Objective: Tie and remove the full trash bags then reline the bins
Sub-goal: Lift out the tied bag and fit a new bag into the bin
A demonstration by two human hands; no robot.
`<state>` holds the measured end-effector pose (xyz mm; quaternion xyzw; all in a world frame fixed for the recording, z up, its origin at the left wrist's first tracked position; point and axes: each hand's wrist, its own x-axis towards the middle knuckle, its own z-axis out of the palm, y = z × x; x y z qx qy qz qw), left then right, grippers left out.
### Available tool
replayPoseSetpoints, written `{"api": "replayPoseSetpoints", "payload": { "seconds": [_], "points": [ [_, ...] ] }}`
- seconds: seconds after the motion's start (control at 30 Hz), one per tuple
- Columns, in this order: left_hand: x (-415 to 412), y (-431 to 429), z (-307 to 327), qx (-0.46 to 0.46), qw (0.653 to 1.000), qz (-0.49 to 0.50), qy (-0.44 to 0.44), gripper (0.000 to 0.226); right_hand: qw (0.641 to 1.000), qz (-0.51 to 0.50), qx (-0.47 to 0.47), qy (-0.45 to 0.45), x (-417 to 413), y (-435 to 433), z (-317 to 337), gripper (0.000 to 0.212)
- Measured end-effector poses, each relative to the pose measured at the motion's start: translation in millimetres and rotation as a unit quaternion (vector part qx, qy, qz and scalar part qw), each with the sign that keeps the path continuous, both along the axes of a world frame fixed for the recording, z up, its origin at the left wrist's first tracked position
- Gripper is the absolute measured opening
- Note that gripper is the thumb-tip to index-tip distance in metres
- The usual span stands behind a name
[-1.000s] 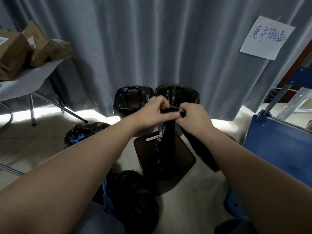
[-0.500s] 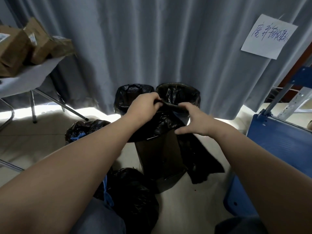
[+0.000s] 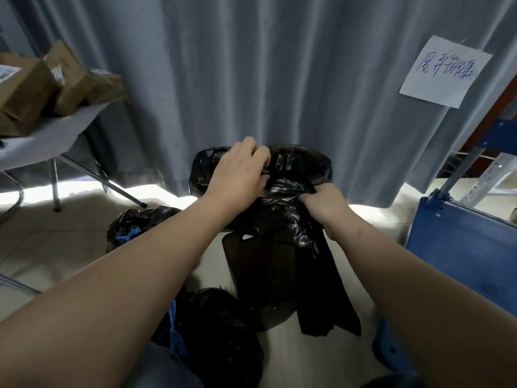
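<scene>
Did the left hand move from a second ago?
Yes. Against the rear left bin, the left hand moved up toward the curtain and now covers the bin's right rim.

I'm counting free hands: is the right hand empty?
No, the right hand grips the crumpled black bag over the dark bin.

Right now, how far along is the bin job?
Done: the back-left bin and back-right bin look lined. One full bag lies on the floor at left, and a nearer bag lies below it. In hand: left grip and right grip hold a black liner over the front bin. Remaining: seating it and carrying the full bags away.
</scene>
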<state>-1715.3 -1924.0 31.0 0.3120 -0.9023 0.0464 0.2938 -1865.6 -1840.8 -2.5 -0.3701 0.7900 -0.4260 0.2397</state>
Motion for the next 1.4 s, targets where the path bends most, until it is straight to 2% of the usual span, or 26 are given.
{"api": "replayPoseSetpoints", "payload": {
  "seconds": [0.07, 0.13, 0.2, 0.23, 0.3, 0.37, 0.43, 0.5, 0.6, 0.67, 0.73, 0.8, 0.83, 0.87, 0.93, 0.97, 1.0, 1.03, 1.13, 1.2, 1.27, 1.33, 1.37, 1.4],
  "points": [
    [-3.1, 6.8, 2.6, 0.101, 0.995, -0.021, -0.013, 0.021, 0.991, -0.079, -0.031, -0.103, -6.2, 1.5, -2.8, 0.014],
    [-10.0, 13.7, 1.2, 0.250, 0.966, -0.007, -0.060, 0.040, 0.975, -0.111, -0.082, -0.174, -8.7, 2.7, -0.7, 0.011],
    [-13.8, 21.1, -4.0, 0.437, 0.900, -0.003, -0.004, 0.054, 0.960, -0.092, -0.123, -0.233, -4.6, 5.7, 9.3, 0.015],
    [-15.2, 24.1, -6.1, 0.501, 0.864, -0.007, 0.043, 0.055, 0.952, -0.061, -0.135, -0.267, -0.7, 6.4, 14.8, 0.017],
    [-18.4, 25.8, -9.1, 0.564, 0.817, -0.021, 0.117, 0.050, 0.926, -0.001, -0.133, -0.352, 5.7, 5.3, 20.0, 0.024],
    [-21.9, 22.2, -10.4, 0.580, 0.790, -0.026, 0.198, 0.039, 0.899, 0.038, -0.110, -0.423, 14.1, 5.0, 22.6, 0.032],
    [-22.2, 16.5, -10.1, 0.569, 0.782, -0.014, 0.254, 0.021, 0.895, 0.041, -0.102, -0.433, 18.1, -0.1, 20.3, 0.038],
    [-18.3, 8.4, -12.5, 0.561, 0.785, 0.006, 0.264, 0.014, 0.913, 0.004, -0.116, -0.391, 15.6, -4.5, 17.8, 0.039],
    [-4.2, -9.7, -17.9, 0.543, 0.787, 0.046, 0.288, 0.019, 0.941, -0.104, -0.156, -0.283, 1.7, -7.7, 10.6, 0.035],
    [7.4, -26.5, -25.6, 0.538, 0.777, 0.081, 0.317, 0.020, 0.949, -0.168, -0.161, -0.211, -14.6, -5.3, 0.9, 0.029],
    [16.8, -39.5, -34.2, 0.531, 0.770, 0.101, 0.340, 0.022, 0.957, -0.183, -0.141, -0.175, -26.8, -0.1, -4.9, 0.027],
    [18.7, -42.1, -34.4, 0.531, 0.759, 0.106, 0.361, 0.025, 0.968, -0.153, -0.122, -0.156, -32.6, 4.1, -7.3, 0.027],
    [17.5, -41.5, -32.6, 0.543, 0.736, 0.103, 0.391, 0.025, 0.971, -0.128, -0.126, -0.156, -32.4, 5.0, -6.7, 0.025],
    [15.2, -41.5, -30.2, 0.571, 0.687, 0.091, 0.440, 0.023, 0.973, -0.099, -0.134, -0.161, -30.0, 6.4, -4.5, 0.021],
    [11.2, -38.5, -23.5, 0.627, 0.560, 0.069, 0.538, 0.022, 0.972, -0.058, -0.147, -0.173, -24.6, 5.9, -2.4, 0.014],
    [9.8, -38.1, -21.6, 0.629, 0.534, 0.068, 0.562, 0.022, 0.970, -0.050, -0.146, -0.186, -22.1, 4.8, -1.4, 0.015],
    [8.1, -40.0, -21.9, 0.618, 0.542, 0.080, 0.564, 0.024, 0.966, -0.053, -0.145, -0.205, -19.2, 4.2, 0.7, 0.017],
    [6.3, -39.2, -19.5, 0.606, 0.566, 0.093, 0.550, 0.028, 0.962, -0.060, -0.143, -0.226, -17.2, 3.9, 2.8, 0.017],
    [1.1, -30.7, -6.1, 0.638, 0.620, 0.068, 0.451, 0.062, 0.956, -0.026, -0.118, -0.267, -10.3, 8.4, 9.9, 0.007],
    [0.6, -29.8, -7.4, 0.612, 0.698, 0.018, 0.371, 0.077, 0.966, 0.003, -0.098, -0.239, -7.3, 9.4, 8.3, 0.010],
    [5.6, -31.7, -14.5, 0.533, 0.797, 0.010, 0.285, 0.074, 0.970, -0.051, -0.127, -0.201, -7.6, 6.2, 3.5, 0.018],
    [12.6, -36.8, -19.6, 0.413, 0.887, 0.076, 0.194, 0.060, 0.952, -0.139, -0.189, -0.198, -13.8, 5.3, 3.6, 0.028],
    [17.5, -36.9, -18.2, 0.369, 0.907, 0.105, 0.173, 0.054, 0.943, -0.165, -0.212, -0.196, -19.5, 6.1, 3.8, 0.029],
    [21.9, -40.0, -18.8, 0.350, 0.912, 0.127, 0.170, 0.049, 0.945, -0.167, -0.215, -0.180, -24.7, 7.8, 3.3, 0.028]
  ]
}}
